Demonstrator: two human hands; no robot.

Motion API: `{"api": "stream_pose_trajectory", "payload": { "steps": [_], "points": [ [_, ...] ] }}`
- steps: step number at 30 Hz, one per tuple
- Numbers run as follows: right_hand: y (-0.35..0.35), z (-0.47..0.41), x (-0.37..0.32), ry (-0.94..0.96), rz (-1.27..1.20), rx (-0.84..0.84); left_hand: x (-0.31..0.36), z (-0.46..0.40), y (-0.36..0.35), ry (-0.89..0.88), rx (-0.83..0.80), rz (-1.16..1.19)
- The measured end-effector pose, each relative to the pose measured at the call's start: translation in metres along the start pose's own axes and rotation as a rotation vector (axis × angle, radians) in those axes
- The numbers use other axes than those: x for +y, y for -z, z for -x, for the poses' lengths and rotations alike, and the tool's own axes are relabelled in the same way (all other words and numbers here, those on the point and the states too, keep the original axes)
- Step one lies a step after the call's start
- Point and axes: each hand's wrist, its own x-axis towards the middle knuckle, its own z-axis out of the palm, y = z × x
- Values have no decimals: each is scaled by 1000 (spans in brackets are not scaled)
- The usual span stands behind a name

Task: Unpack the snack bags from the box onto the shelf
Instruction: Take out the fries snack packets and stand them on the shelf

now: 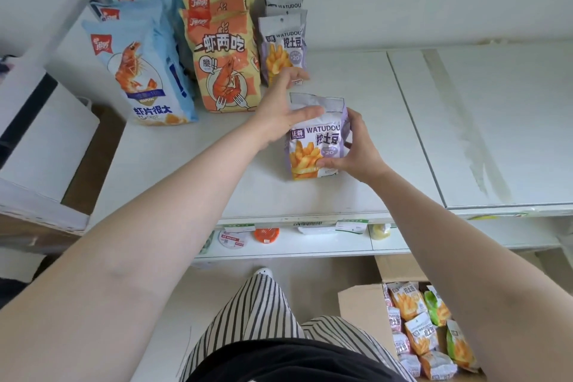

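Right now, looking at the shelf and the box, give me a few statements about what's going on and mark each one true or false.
1. The right hand grips a purple fries bag standing on the shelf. True.
2. The left hand holds an orange shrimp bag. False: it is open, fingers spread over the purple bag's top.
3. The cardboard box is empty. False: several snack bags lie in it.
4. Blue shrimp bags stand left of the orange ones. True.
5. More purple fries bags stand behind the held one. True.
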Motion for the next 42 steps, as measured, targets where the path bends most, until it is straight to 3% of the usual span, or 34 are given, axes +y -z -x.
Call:
{"api": "stream_pose_trajectory", "payload": {
  "steps": [5,8,11,16,22,29,34,37,39,42],
  "points": [
    [-2,-1,-1,-19,-97,-83,-42,48,-11,273,-167,272],
    [-15,-1,4,-10,-166,-210,-54,53,-41,286,-118,398],
    [-18,-7,6,-43,-212,-233,-52,45,-51,204,-82,462],
    [-8,-22,8,-47,-214,-163,-77,29,-37,30,-141,270],
    [3,-26,18,-70,-144,-373,-103,30,-22,-2,-237,77],
    [-2,-58,2,-48,-161,-274,-98,12,-10,-8,-66,70],
    [-10,-111,-8,-47,-127,-259,-83,0,13,-72,260,-281],
    [-16,-139,-11,-31,-113,-279,-50,-17,37,-345,411,-559],
    [-18,-152,-13,-14,-111,-285,-35,-40,52,-441,380,-776],
    [-20,-163,-12,-7,-107,-271,-24,-80,67,-328,170,-1167]
  ]
}}
